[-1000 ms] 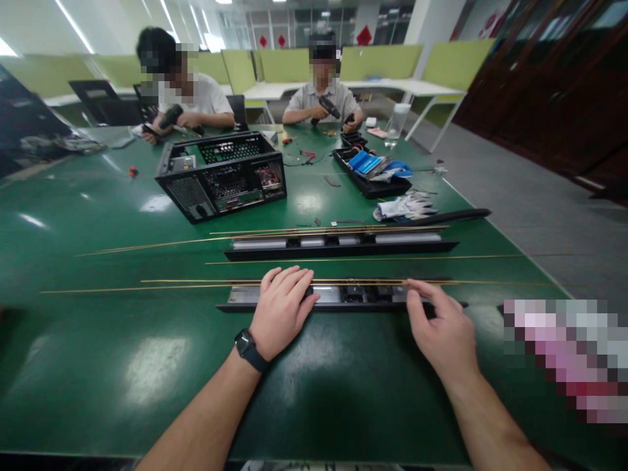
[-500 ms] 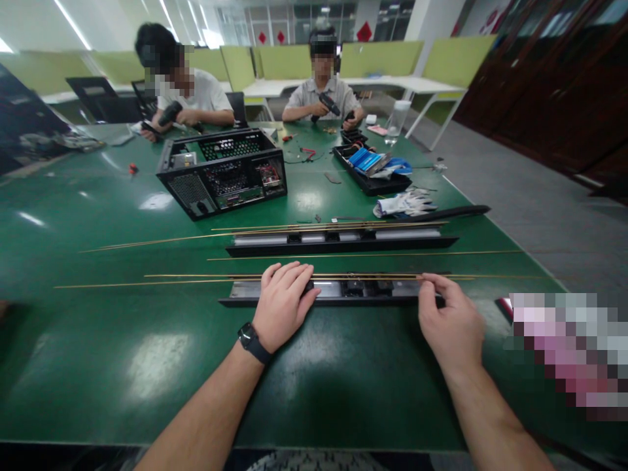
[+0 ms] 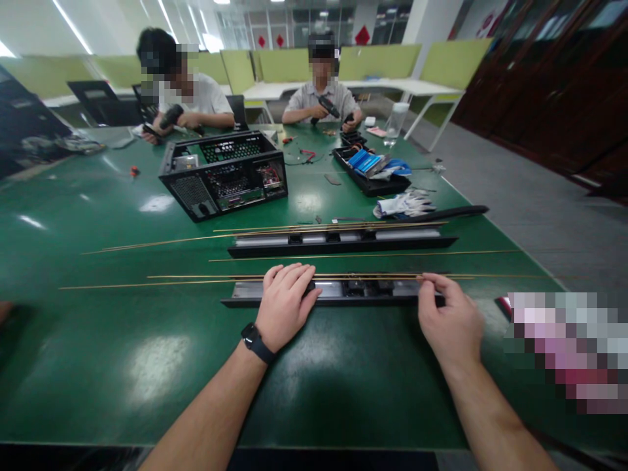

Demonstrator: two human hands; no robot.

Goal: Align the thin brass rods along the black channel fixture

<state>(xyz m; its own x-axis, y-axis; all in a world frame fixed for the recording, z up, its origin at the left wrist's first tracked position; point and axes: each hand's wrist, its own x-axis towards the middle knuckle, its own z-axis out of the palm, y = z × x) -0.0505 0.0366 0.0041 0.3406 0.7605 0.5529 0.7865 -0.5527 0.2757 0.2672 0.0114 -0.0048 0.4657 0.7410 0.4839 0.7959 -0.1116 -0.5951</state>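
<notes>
My left hand [image 3: 287,301] lies over a long black channel [image 3: 338,288] with a silvery inside. Its fingers stretch across the channel and thin golden rods, with the thumb apart on the near side. A dark block shows partly beneath that hand, and black blocks [image 3: 354,284] sit further right in the channel. With thumb and forefinger, my right hand [image 3: 451,317] pinches a thin golden rod [image 3: 380,279] near the channel's right end. Another golden rod [image 3: 181,277] runs alongside, reaching left past the channel. The pinched tip is partly hidden by the fingers.
Behind lies a second black channel [image 3: 343,243] with golden rods on it; a single rod [image 3: 481,253] lies between the channels. Further back are an opened computer case [image 3: 223,176], white gloves [image 3: 402,205] and a black tray [image 3: 377,186]. Two people sit opposite, holding power drills.
The view has shifted slightly. Both hands keep practically the same place on the channel and rod.
</notes>
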